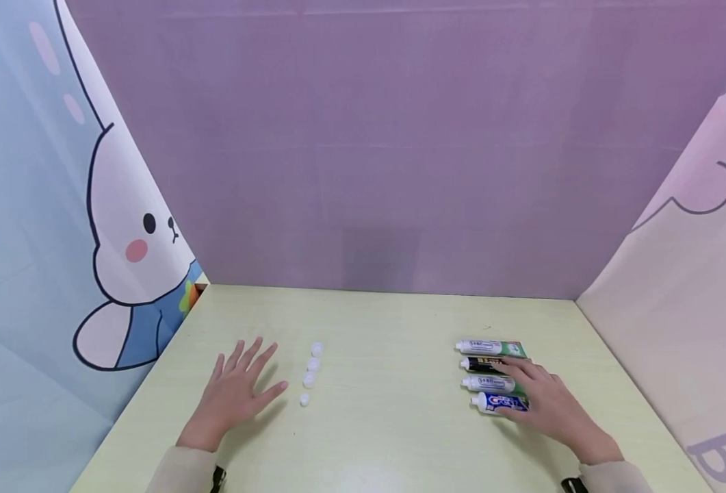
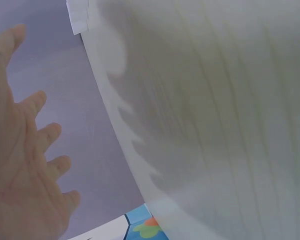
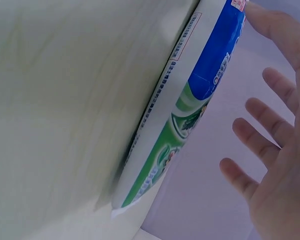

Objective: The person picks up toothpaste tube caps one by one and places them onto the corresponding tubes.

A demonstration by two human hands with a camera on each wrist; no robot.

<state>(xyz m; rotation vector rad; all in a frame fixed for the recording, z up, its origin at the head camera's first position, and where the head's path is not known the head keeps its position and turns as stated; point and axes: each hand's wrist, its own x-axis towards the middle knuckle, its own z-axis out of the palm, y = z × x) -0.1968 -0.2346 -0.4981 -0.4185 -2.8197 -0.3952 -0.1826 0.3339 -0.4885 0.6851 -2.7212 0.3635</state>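
Note:
In the head view my left hand (image 1: pixel 233 394) hovers over the left of the table, its fingers spread and holding nothing. To its right, a column of several small round white pieces (image 1: pixel 310 379) lies on the tabletop, the nearest one the smallest. My right hand (image 1: pixel 547 400) is stretched over the right ends of a stack of toothpaste tubes. Farthest is a white-and-green tube (image 1: pixel 492 347), then a black tube (image 1: pixel 478 364), another white-and-green tube (image 1: pixel 488 383) and a blue tube (image 1: pixel 501 402). The right wrist view shows a tube (image 3: pixel 175 115) beside the spread fingers.
The pale tabletop (image 1: pixel 393 411) stretches between the white pieces and the tubes. A purple cloth (image 1: pixel 399 150) rises behind its far edge. Printed curtains hang at both sides, with a rabbit figure (image 1: pixel 128 233) on the left one.

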